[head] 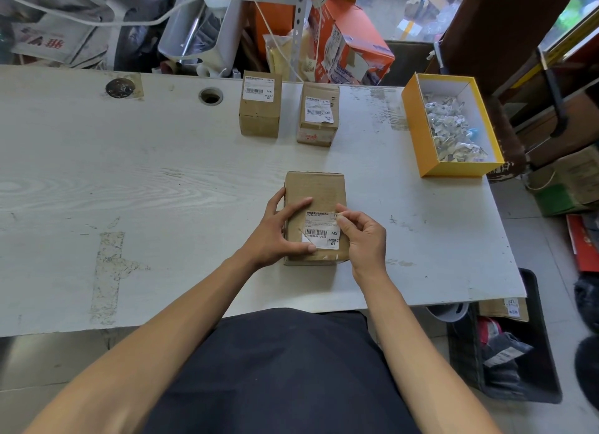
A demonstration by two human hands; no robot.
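Observation:
A brown cardboard box [316, 189] lies flat on the white table [162, 180] in front of me. A white shipping label [321, 236] with a barcode is stuck on its top. My left hand [278, 229] holds the box from the left, thumb along its near edge and fingers spread over the top. My right hand [363, 236] pinches the label's upper right corner between thumb and forefinger.
Two more labelled cardboard boxes [260, 104] [318, 114] stand at the table's far side. A yellow open box [450, 125] holding crumpled label scraps sits at the right. Shelving clutter lies behind; a black crate [505, 352] sits on the floor at right.

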